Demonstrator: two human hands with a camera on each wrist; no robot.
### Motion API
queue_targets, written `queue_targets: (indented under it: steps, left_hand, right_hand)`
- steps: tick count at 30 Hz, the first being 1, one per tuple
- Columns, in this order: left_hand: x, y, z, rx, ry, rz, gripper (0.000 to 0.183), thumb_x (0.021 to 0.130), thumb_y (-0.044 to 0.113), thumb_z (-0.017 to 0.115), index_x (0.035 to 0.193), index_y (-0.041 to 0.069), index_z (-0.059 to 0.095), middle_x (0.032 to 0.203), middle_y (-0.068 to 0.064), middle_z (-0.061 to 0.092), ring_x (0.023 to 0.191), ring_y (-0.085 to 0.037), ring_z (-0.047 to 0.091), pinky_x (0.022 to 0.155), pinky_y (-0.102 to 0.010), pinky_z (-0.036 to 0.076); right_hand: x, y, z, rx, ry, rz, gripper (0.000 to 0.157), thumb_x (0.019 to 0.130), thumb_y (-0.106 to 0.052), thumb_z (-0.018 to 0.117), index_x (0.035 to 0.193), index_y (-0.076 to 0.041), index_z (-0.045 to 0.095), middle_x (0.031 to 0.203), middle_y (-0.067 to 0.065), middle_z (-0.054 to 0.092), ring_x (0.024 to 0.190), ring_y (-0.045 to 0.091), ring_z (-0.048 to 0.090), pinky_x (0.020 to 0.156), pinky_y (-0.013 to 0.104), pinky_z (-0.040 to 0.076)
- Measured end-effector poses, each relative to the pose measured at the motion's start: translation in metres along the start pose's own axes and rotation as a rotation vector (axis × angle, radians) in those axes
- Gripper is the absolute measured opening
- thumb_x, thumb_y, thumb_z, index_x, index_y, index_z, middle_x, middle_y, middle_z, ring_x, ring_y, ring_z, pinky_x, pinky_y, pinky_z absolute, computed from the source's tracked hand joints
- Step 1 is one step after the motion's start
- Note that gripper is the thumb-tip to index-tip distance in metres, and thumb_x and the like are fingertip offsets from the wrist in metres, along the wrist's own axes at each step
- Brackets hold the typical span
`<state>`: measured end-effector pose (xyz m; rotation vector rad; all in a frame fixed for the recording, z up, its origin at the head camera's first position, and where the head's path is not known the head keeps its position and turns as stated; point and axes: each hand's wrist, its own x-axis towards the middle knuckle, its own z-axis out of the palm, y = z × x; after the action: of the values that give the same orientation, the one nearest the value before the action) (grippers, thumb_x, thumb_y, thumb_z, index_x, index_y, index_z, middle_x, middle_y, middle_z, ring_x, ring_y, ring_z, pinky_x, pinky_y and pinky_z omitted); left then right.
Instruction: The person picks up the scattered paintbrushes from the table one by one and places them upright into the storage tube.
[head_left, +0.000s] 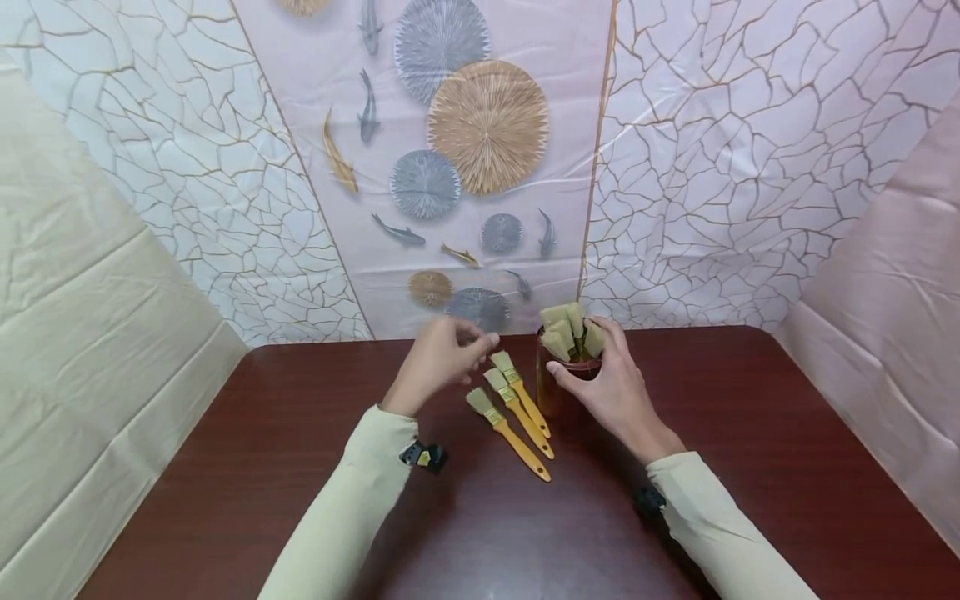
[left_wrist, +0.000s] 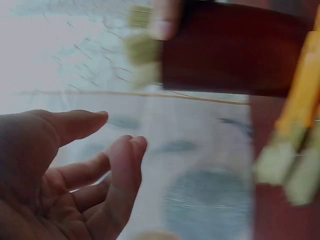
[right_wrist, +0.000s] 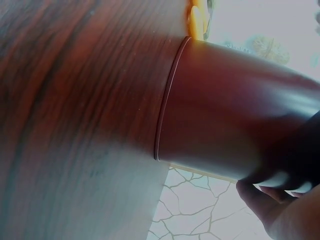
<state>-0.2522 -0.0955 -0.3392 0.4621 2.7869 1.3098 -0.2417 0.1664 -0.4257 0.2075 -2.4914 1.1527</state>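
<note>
A dark red-brown cylindrical cup [head_left: 552,393] stands on the table with several paintbrushes [head_left: 557,337] in it, bristles up. My right hand [head_left: 621,390] grips the cup near its rim, thumb on the near side and fingers round the far side. Left of the cup, three flat paintbrushes with yellow handles [head_left: 520,446] lie side by side, their pale bristles pointing away and to the left. My left hand [head_left: 441,360] hovers just beyond those bristles, holding nothing. In the left wrist view a gap shows between its thumb and loosely bent fingers [left_wrist: 125,170].
The dark wood-grain table [head_left: 300,467] extends to both sides. Right behind its far edge hangs a patterned cloth [head_left: 487,275] with fish and round motifs. Plain pale cloth [head_left: 97,333] borders the left, and more cloth [head_left: 885,333] borders the right.
</note>
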Motion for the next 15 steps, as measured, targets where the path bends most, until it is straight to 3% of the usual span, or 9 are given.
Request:
queue_targets:
  steps: [3, 6, 11, 15]
  left_hand:
    - [-0.003, -0.027, 0.014, -0.017, -0.062, -0.126, 0.033, 0.105, 0.036, 0.069, 0.097, 0.005, 0.079, 0.08, -0.012, 0.076, 0.057, -0.016, 0.069, 0.067, -0.043, 0.063]
    - [-0.005, -0.048, 0.029, 0.029, -0.106, -0.231, 0.036, 0.104, 0.037, 0.069, 0.095, 0.004, 0.08, 0.078, -0.011, 0.077, 0.059, -0.015, 0.071, 0.067, -0.039, 0.063]
    - [-0.005, -0.061, 0.05, 0.153, -0.157, -0.296, 0.046, 0.103, 0.042, 0.069, 0.071, 0.009, 0.078, 0.063, -0.002, 0.071, 0.062, -0.021, 0.072, 0.064, -0.038, 0.061]
    - [-0.002, -0.064, 0.062, 0.239, -0.155, -0.331, 0.047, 0.098, 0.044, 0.076, 0.063, 0.013, 0.076, 0.056, 0.001, 0.069, 0.059, -0.021, 0.072, 0.055, -0.034, 0.055]
  right_hand:
    - [0.001, 0.0, 0.0, 0.004, -0.004, 0.002, 0.093, 0.089, -0.056, 0.081, 0.158, -0.009, 0.04, 0.163, 0.007, 0.035, 0.128, 0.041, 0.058, 0.1, 0.066, 0.049]
    - [0.001, 0.0, 0.0, 0.007, -0.004, 0.003, 0.093, 0.088, -0.055, 0.082, 0.158, -0.008, 0.04, 0.163, 0.008, 0.035, 0.128, 0.041, 0.058, 0.101, 0.066, 0.048]
    - [0.0, 0.0, 0.0, 0.008, 0.004, 0.008, 0.092, 0.089, -0.053, 0.082, 0.157, -0.008, 0.041, 0.163, 0.008, 0.036, 0.13, 0.04, 0.057, 0.102, 0.066, 0.047]
    - [0.0, 0.0, 0.0, 0.001, 0.003, 0.008, 0.092, 0.088, -0.054, 0.082, 0.158, -0.008, 0.041, 0.163, 0.008, 0.036, 0.131, 0.042, 0.056, 0.101, 0.067, 0.047]
